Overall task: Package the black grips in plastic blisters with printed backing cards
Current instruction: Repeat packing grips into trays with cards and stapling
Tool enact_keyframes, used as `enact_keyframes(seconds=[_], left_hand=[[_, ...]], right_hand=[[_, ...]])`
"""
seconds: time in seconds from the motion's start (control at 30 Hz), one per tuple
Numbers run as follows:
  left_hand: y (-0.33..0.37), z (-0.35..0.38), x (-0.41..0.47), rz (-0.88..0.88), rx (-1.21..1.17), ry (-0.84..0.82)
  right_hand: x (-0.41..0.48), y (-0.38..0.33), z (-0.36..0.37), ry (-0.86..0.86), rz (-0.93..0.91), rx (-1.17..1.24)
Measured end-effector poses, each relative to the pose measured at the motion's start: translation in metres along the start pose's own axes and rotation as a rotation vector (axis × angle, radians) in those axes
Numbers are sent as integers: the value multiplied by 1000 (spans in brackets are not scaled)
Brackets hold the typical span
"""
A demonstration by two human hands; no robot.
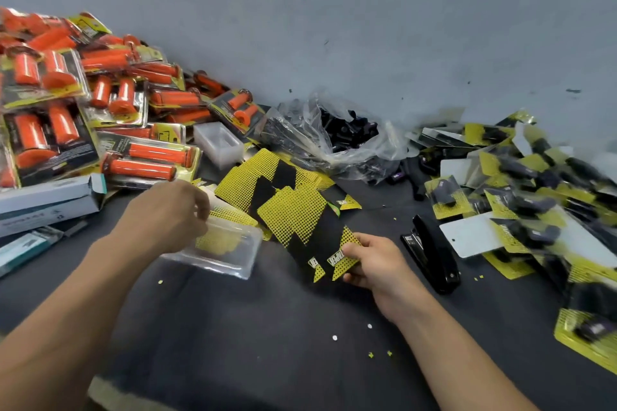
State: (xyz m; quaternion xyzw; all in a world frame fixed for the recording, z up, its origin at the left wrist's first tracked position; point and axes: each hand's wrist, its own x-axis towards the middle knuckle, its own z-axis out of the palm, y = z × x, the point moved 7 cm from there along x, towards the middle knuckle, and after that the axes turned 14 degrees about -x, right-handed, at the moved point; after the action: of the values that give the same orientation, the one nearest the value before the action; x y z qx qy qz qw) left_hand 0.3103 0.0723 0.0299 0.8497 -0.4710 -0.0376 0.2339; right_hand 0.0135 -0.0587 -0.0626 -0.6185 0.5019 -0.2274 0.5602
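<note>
Right hand [374,264] pinches yellow-black backing card [309,227] lettered "TAPER"; left hand [167,213] grips clear blister [233,255].

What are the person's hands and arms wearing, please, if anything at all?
Nothing that shows: the left hand and right hand are bare, without gloves. The left forearm and right forearm are bare to the picture's edge, no sleeve in view; no watch, bracelet or ring is visible.

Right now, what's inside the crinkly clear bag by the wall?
Black grips fill the clear bag, piled loosely. How many lie deeper cannot be seen; crumpled plastic and glare cover them.
</note>
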Motion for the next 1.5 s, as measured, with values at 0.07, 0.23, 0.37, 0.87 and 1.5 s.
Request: enact_keyframes(seconds=[0.07,0.23,0.37,0.87,1.5], left_hand=[[8,-3,0,3,-3,21],[25,-15,1,35,-73,138],[34,-49,-13,56,-641,432],[144,125,7,-420,-1677,-159],[169,193,32,-215,-1897,-486]], right_hand=[[-4,9,-20,19,-14,52],[-7,22,-33,-93,-60,-10],[-1,6,-16,-80,-174,-110],[-2,11,-70,129,-256,-623],[-8,33,-91,457,-280,-294]])
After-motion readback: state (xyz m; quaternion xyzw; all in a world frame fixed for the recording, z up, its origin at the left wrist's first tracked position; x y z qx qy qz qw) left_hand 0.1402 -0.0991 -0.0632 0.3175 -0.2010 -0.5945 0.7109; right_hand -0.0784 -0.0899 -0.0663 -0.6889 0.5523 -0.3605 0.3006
